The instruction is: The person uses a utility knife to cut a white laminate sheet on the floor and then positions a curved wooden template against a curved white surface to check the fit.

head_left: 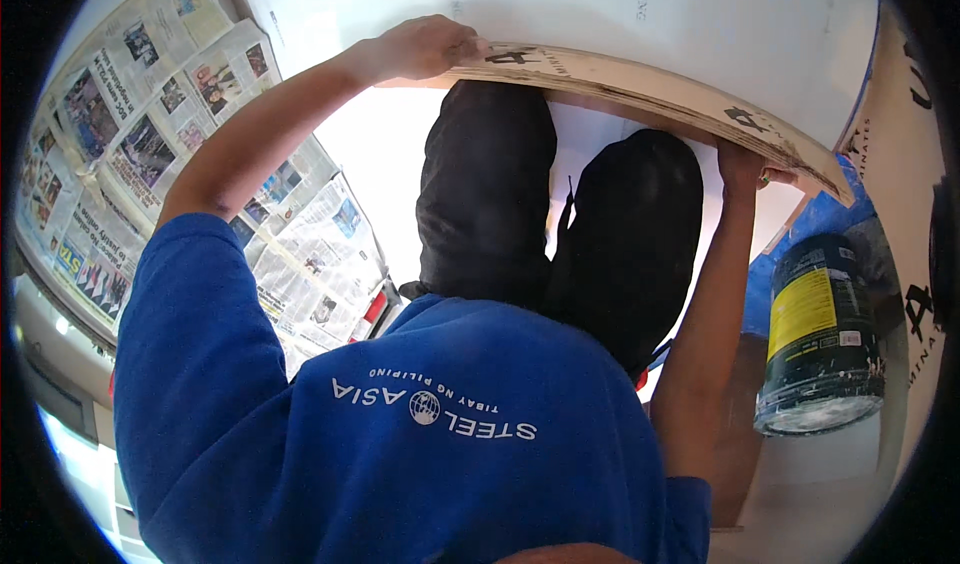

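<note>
A long wooden board (640, 76) with a pale face, dark printed marks and layered edges lies across in front of my knees, its right end lower than its left. My left hand (425, 46) is closed over the board's upper edge near its left end, with the fingertips partly hidden. Under the right part of the board, my right hand (752, 167) grips its lower side; the board covers some of the fingers. Both knees, in black trousers (490, 184), are close beneath the board.
Newspaper sheets (150, 134) cover a surface on the left. A dark can with a yellow label (822, 339) and pale smears stands at the right, near blue material (830, 204). A white panel (640, 9) lies beyond the board; a tan printed panel (905, 214) borders the far right.
</note>
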`<action>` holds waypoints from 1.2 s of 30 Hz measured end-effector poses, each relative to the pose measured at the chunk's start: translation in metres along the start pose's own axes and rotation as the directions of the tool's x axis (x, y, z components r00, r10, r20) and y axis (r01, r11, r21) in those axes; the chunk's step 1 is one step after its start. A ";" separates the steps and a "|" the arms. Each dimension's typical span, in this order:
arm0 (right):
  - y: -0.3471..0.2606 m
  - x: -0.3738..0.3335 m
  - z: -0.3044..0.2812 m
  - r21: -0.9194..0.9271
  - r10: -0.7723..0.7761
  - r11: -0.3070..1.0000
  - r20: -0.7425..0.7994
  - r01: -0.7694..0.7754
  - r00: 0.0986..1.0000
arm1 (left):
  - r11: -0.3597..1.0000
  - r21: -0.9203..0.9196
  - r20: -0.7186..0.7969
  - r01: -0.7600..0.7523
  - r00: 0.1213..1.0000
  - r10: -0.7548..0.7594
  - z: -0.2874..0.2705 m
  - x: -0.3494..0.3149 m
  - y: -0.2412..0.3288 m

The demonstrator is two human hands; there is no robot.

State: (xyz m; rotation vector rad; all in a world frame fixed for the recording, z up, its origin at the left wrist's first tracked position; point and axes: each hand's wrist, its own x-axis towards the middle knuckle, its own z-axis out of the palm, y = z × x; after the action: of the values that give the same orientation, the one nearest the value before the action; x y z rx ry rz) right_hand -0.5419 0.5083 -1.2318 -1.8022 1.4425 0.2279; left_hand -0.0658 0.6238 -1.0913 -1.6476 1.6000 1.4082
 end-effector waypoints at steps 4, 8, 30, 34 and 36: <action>-0.008 -0.003 -0.004 0.009 -0.036 0.999 -0.029 0.036 0.999 | 0.996 0.078 0.039 0.037 0.998 -0.040 0.008 0.012 -0.009; 0.023 -0.002 0.012 0.013 -0.031 0.999 -0.076 0.032 0.997 | 0.995 0.055 0.149 0.085 0.984 -0.092 -0.018 0.012 0.013; 0.042 0.000 0.023 -0.020 -0.059 0.998 -0.116 0.057 0.991 | 0.972 0.235 0.144 -0.029 0.990 -0.006 0.006 -0.051 -0.118; 0.038 0.003 0.015 -0.004 -0.117 0.993 -0.044 0.117 0.992 | 0.948 0.302 0.193 0.103 0.967 -0.166 0.012 -0.078 -0.164; 0.038 0.004 0.018 -0.069 -0.121 0.991 -0.073 0.116 0.990 | 0.954 0.273 0.187 0.123 0.966 -0.178 0.007 -0.081 -0.158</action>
State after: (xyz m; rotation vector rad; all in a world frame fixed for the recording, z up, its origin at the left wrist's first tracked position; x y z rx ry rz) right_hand -0.5682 0.5161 -1.2638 -1.9615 1.3892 0.1478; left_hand 0.0918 0.7040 -1.0752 -1.3882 1.4371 1.1935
